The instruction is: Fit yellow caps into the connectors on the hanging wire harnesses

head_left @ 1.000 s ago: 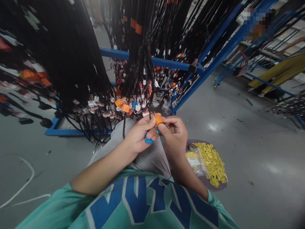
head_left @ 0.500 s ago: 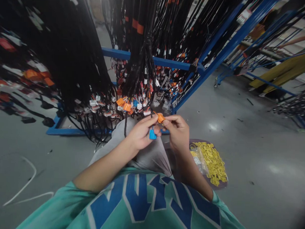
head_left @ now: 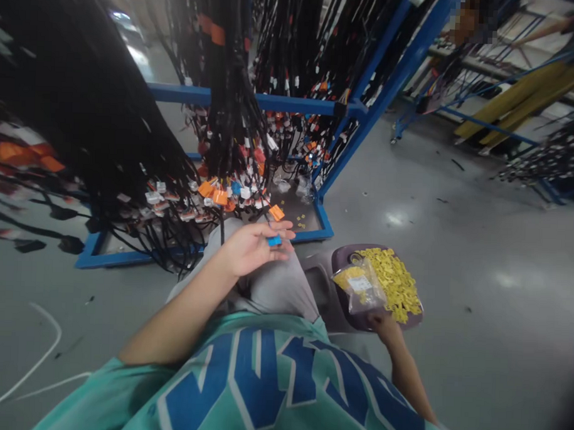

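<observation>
My left hand [head_left: 257, 245] is palm up over my lap, its fingers stretched out and apart. Across those fingers lies a blue connector [head_left: 273, 240]. Just beyond the fingertips is an orange connector [head_left: 276, 212] on a dark cable; whether a finger touches it I cannot tell. My right hand [head_left: 382, 321] is down at the near rim of a dark tub [head_left: 339, 257], beside small yellow plastic parts [head_left: 397, 285] and a clear bag [head_left: 362, 286] of similar parts. Its fingers are mostly hidden and blurred.
A blue metal rack [head_left: 309, 105] stands in front, hung with thick bundles of black cables [head_left: 226, 81] that end in white, orange and blue connectors. Its base frame [head_left: 327, 222] reaches near my knees. At the far right a person in yellow trousers [head_left: 511, 113] stands by another rack.
My right hand has left the orange connector and moved down right to the tub. My left hand has unfolded its fingers, and the orange connector is clear of the pinch. The view has shifted.
</observation>
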The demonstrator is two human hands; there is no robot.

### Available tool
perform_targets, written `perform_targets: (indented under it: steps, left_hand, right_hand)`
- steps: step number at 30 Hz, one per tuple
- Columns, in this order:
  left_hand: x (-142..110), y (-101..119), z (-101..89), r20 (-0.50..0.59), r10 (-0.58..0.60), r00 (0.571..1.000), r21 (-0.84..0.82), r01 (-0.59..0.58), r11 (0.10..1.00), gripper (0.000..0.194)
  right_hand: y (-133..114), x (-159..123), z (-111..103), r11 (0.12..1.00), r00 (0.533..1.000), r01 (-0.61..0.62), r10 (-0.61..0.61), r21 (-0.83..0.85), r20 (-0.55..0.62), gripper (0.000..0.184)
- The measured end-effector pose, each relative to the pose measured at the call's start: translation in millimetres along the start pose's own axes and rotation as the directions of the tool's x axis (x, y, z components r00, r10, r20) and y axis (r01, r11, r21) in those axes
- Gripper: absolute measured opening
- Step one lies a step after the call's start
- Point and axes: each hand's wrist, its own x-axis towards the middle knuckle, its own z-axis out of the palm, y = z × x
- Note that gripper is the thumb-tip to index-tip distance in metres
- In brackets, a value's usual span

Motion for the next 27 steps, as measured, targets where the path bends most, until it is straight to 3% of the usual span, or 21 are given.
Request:
perform_targets:
  steps: [2,6,12,17,22,27]
  left_hand:
    - [0,1,-2.3,-0.004,0.022,1.000,0.049,-0.021,0.999,0.030]
    - [-1,2,-5.8,-0.058,0.057,0.997,0.115,-0.050,0.992,0.029]
    - [-5,2,-5.1,-0.177,0.186,0.966,0.265,-0.135,0.955,0.023]
    - [-6,1,-3.3,-0.182,0.259,0.949,0.404,-0.168,0.899,0.024]
    - [-8,2,-5.0,-0.187,0.333,0.924,0.505,-0.200,0.840,0.021]
    - [-10,4,-8.5,-0.175,0.229,0.958,0.505,-0.112,0.856,0.025]
  right_hand:
    - [4,-2,18,1.000,0.999,-0.011,0.011,-0.014,0.043,0.008]
    - [0,5,45,0.997,0.998,-0.061,0.063,-0.043,0.031,0.027]
    - [-7,11,64,0.984,0.987,-0.163,0.162,-0.077,-0.024,0.038]
    - [-7,9,66,0.977,0.979,-0.200,0.196,-0.072,-0.052,0.036]
    - [-5,7,58,0.980,0.976,-0.197,0.199,0.026,-0.093,0.024]
    - [1,8,50,0.931,0.938,-0.249,0.300,0.265,-0.172,0.013]
